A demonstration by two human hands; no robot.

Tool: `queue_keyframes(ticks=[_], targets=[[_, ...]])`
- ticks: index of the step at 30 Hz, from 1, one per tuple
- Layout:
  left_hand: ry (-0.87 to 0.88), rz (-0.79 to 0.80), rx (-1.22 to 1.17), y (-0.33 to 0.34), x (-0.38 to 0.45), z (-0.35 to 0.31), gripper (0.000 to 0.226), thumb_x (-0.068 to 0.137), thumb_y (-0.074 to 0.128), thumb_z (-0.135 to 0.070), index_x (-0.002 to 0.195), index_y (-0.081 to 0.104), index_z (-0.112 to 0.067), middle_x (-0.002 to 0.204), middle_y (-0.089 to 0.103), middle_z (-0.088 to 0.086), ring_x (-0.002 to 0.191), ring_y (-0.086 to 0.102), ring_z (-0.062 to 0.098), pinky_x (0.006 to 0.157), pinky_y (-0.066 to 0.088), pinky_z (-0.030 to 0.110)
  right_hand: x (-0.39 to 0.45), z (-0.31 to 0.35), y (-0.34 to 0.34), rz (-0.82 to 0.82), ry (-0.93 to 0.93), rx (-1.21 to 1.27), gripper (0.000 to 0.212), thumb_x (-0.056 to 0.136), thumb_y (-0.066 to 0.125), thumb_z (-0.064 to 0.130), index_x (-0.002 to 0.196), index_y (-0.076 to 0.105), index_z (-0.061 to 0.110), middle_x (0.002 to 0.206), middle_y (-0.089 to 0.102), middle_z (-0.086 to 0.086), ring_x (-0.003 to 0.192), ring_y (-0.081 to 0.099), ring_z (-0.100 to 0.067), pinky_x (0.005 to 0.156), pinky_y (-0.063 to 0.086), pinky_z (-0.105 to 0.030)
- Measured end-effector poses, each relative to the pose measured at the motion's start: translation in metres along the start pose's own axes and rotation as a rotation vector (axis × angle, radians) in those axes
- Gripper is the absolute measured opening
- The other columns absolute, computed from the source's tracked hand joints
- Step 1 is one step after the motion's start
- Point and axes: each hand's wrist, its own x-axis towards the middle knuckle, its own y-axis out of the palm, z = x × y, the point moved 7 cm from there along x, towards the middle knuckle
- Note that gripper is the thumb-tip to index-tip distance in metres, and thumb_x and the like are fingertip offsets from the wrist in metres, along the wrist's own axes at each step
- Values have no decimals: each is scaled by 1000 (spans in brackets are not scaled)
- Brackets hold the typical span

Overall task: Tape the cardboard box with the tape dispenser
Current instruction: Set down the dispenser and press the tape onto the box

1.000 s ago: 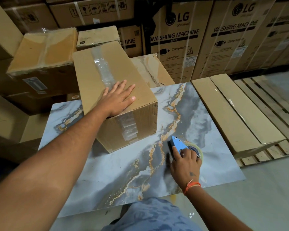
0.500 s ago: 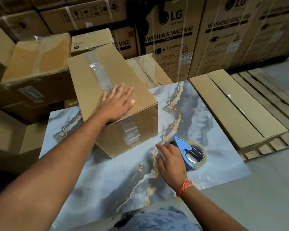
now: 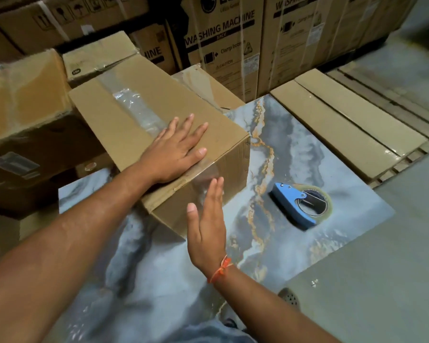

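Your left hand [image 3: 174, 151] lies flat, fingers spread, on top of the brown cardboard box [image 3: 124, 115] sealed with clear tape. Your right hand [image 3: 206, 220] is open and empty, fingers straight, just in front of the box's near taped face; whether it touches is unclear. The box sits on the grey marble-patterned bench [image 3: 295, 154]. To the right, the blue tape dispenser [image 3: 300, 205] lies on the bench, apart from both hands. Far behind stand large cartons [image 3: 223, 35] printed "WASHING MACHINE", "BACK" and "CAUTION".
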Motion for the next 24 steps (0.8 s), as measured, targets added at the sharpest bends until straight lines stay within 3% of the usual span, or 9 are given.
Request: queue_keyframes(ticks=[4, 9, 14, 18, 21, 24], targets=[[58, 14, 12, 0, -1, 3, 72, 91, 11, -74, 158, -5, -52, 172, -13, -9, 158, -8, 29, 126, 8, 52, 0, 17, 16, -37, 15, 63, 83, 100, 16, 61, 158, -4, 5, 167, -18, -10, 154, -17, -13, 127, 3, -38], [67, -6, 13, 1, 1, 4, 72, 92, 10, -73, 159, -3, -51, 172, -11, -7, 158, -8, 30, 127, 8, 54, 12, 35, 22, -170, -45, 131, 76, 104, 24, 47, 157, -4, 1, 167, -14, -15, 156, -15, -20, 125, -3, -29], [73, -11, -10, 2, -3, 2, 72, 91, 9, -74, 159, -4, -51, 172, -12, -8, 158, -12, 27, 126, 1, 50, 9, -31, 48, -133, 243, 262, 76, 98, 18, 61, 151, -22, 24, 165, -27, 3, 153, -21, -10, 127, -3, -41], [73, -15, -16, 0, -5, 1, 71, 93, 10, -72, 160, -2, -49, 172, -11, -7, 158, -12, 28, 126, 1, 50, 9, -42, 50, -94, 408, 371, 73, 103, 20, 52, 154, -21, 21, 163, -27, 6, 153, -20, -11, 127, -4, -39], [81, -23, -15, 0, -4, 1, 70, 95, 11, -72, 159, -2, -49, 172, -10, -7, 158, -11, 29, 126, 2, 51, 9, 12, 38, -146, 198, 337, 72, 104, 22, 47, 156, -15, 14, 165, -25, 1, 152, -22, -8, 124, -10, -25], [84, -27, -18, 1, -4, 2, 69, 96, 14, -70, 160, -2, -49, 172, -10, -6, 158, -10, 29, 126, 3, 52, 8, 34, 37, -188, 56, 305, 71, 103, 21, 44, 157, -12, 12, 167, -22, -3, 153, -20, -9, 125, -8, -28]])
